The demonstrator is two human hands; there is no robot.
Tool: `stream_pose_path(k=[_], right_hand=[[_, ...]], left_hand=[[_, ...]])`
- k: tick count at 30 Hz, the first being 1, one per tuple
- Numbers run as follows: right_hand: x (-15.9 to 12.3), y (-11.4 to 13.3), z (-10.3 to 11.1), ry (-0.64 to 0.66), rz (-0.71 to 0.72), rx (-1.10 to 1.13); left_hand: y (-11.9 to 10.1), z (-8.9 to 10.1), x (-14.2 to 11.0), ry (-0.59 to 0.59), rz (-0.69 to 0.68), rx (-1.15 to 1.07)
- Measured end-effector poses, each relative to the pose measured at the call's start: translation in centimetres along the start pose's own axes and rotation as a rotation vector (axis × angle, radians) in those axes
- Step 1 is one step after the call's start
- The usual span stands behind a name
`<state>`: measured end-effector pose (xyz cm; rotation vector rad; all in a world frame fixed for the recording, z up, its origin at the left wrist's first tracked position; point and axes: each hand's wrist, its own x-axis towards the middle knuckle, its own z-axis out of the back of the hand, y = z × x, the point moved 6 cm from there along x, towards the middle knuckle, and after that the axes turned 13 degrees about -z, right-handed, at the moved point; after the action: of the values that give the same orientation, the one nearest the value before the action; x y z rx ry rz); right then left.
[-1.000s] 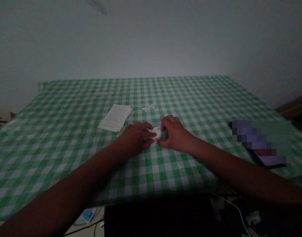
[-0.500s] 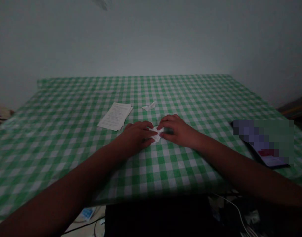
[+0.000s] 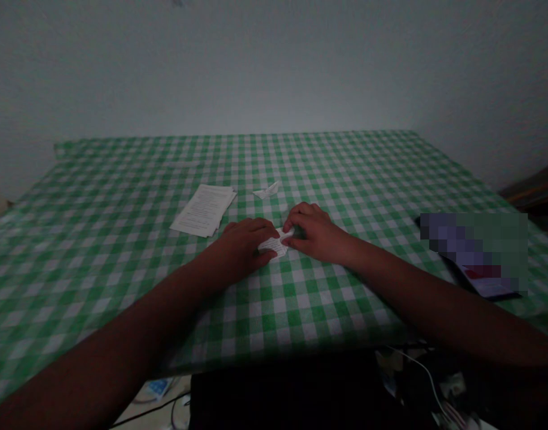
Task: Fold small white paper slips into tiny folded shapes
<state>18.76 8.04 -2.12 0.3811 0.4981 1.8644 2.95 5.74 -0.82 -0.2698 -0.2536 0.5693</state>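
A small folded piece of white printed paper (image 3: 274, 244) lies on the green checked tablecloth (image 3: 300, 167) between my two hands. My left hand (image 3: 242, 245) rests on its left part, fingers curled down and pressing it to the cloth. From the right, my right hand (image 3: 314, 232) pinches its upper right corner with fingertips together. Most of the paper is hidden under the fingers.
A stack of printed white sheets (image 3: 204, 209) lies just behind my left hand. A small folded paper shape (image 3: 265, 191) sits behind my hands. A dark flat device (image 3: 475, 263) lies at the right. Cables and small items (image 3: 417, 382) lie below the table's near edge.
My right hand has flattened from a raised fist and shifted its fingertips onto the paper's upper right corner. The left hand has stayed on the paper. The view has tilted slightly.
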Motion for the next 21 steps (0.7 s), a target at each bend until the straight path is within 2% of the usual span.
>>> stream_pose_path(k=[9,17,21], right_hand=[[-0.1,0.5,0.3,-0.022,0.017,0.035],[-1.0,1.9,1.5,0.021,0.193,0.057],[-1.3,1.9,1.7,0.022,0.192,0.021]], left_hand=[[0.2,0.0,-0.1,-0.005,0.009,-0.016],[0.4,-0.4,-0.3,-0.014,-0.109,-0.087],[0.4,-0.4,-0.3,-0.028,-0.124,-0.102]])
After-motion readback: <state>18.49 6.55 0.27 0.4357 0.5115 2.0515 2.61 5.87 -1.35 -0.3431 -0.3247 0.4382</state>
